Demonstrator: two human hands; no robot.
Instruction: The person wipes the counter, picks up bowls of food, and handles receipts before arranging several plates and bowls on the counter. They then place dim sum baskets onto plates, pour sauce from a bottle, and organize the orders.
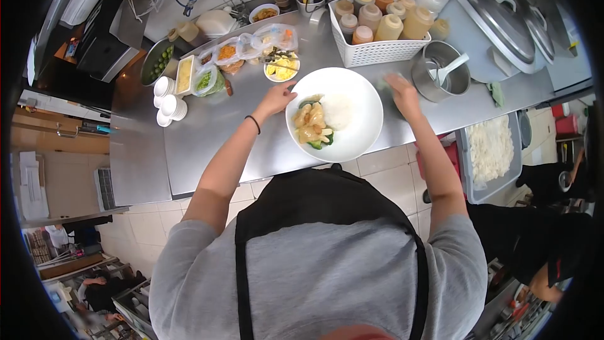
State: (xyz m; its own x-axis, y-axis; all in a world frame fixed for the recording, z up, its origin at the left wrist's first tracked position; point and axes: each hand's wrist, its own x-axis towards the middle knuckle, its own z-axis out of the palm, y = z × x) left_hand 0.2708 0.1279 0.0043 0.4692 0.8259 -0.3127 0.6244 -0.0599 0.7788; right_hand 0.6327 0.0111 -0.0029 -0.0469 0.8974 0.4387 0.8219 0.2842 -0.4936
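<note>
Left hand: I see the left hand (275, 100) with bent fingers at the bowl's left rim; I cannot tell whether they grip it.
Right hand: I find the right hand (401, 93) apart from the bowl, to its right, fingers blurred; I cannot tell whether it is closed or holds anything.
Large white bowl: the bowl (365, 135) is at the front edge of the steel counter (207, 145), between both hands.
Contents: white rice (338, 111) on the right, sauced brown food (309, 123) on the left, green vegetables (322, 142) below.
Behind: a small bowl (281, 80) of yellow food; a white basket (384, 53) of sauce bottles (389, 26).
Right side: a metal pot (435, 90) with a white-handled utensil (454, 65).
</note>
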